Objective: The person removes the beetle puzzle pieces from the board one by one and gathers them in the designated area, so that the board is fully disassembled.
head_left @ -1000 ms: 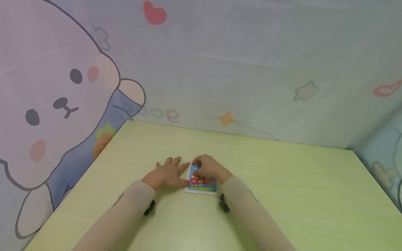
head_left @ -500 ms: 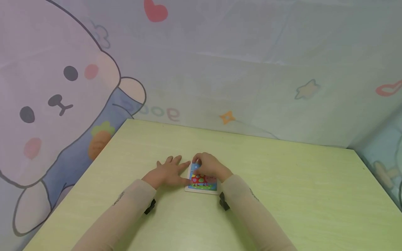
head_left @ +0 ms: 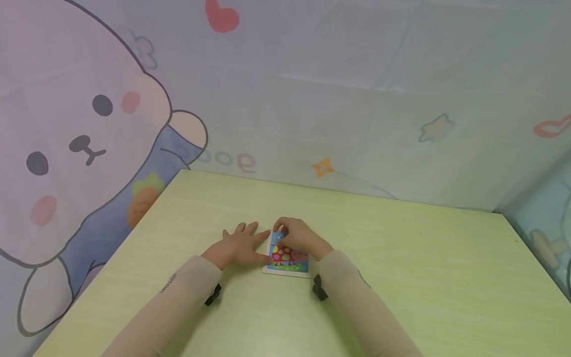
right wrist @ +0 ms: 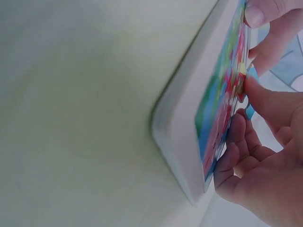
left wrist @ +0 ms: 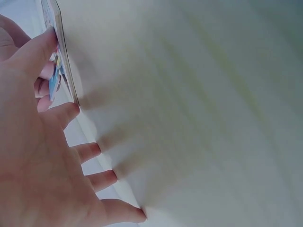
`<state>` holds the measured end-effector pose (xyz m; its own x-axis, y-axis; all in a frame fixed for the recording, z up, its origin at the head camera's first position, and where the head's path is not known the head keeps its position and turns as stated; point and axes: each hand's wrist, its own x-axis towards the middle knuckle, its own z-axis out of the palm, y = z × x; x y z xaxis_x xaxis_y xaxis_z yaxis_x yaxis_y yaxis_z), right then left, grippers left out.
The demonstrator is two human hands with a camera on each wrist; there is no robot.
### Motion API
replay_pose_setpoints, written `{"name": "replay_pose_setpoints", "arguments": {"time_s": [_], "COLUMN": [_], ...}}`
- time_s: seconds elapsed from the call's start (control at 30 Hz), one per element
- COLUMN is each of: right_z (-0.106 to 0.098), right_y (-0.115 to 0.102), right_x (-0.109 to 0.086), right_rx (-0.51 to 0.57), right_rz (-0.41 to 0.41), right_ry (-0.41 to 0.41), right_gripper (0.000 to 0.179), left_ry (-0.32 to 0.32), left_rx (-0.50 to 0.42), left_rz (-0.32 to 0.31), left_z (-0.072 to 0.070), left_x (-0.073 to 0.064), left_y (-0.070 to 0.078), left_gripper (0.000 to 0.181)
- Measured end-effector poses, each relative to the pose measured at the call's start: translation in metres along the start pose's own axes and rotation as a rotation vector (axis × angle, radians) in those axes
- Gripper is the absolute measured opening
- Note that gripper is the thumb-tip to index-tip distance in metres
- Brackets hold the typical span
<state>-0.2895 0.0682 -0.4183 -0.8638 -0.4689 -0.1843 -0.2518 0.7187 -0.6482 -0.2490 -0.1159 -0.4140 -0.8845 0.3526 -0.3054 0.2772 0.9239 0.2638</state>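
Note:
A small jigsaw puzzle (head_left: 289, 267) with a red, spotted bug picture lies flat in a pale tray (right wrist: 182, 106) on the table. My left hand (head_left: 241, 248) is spread beside it, thumb over the picture's left side and index fingertip at the tray's far left corner. The other left fingertips rest on the tabletop. Over the picture's far part, my right hand (head_left: 298, 235) pinches a puzzle piece (left wrist: 53, 86) with blue on it between thumb and fingers. That piece stands tilted up from the picture in the left wrist view. The right hand hides the picture's far right part.
The pale yellow-green table (head_left: 424, 277) stretches out on both sides of the hands. Behind it hangs a cloth backdrop (head_left: 357, 99) printed with a bear, a heart and stars. Dark wrist straps (head_left: 319, 288) show under both sleeves.
The right thumb has shifted slightly away and to the right, showing more of a yellow spot on the picture. The left hand stays in place; the head view has shifted a little.

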Motion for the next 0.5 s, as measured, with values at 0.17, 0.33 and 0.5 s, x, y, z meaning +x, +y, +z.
{"name": "replay_pose_setpoints", "arguments": {"time_s": [0.17, 0.33, 0.5], "right_z": [-0.002, -0.004, -0.009], "right_y": [0.004, 0.007, 0.012], "right_x": [-0.003, -0.005, -0.007], "right_rx": [0.058, 0.107, 0.172], "right_rz": [-0.021, -0.031, -0.027], "right_ry": [0.031, 0.051, 0.057], "right_gripper": [0.014, 0.014, 0.016], "left_ry": [-0.002, 0.003, 0.003], "left_rx": [-0.004, -0.005, 0.002], "left_rz": [-0.010, -0.013, -0.014], "left_z": [0.002, 0.002, 0.002], "left_x": [0.000, 0.000, 0.000], "left_y": [0.000, 0.001, 0.002], "left_gripper": [0.080, 0.080, 0.081]}}
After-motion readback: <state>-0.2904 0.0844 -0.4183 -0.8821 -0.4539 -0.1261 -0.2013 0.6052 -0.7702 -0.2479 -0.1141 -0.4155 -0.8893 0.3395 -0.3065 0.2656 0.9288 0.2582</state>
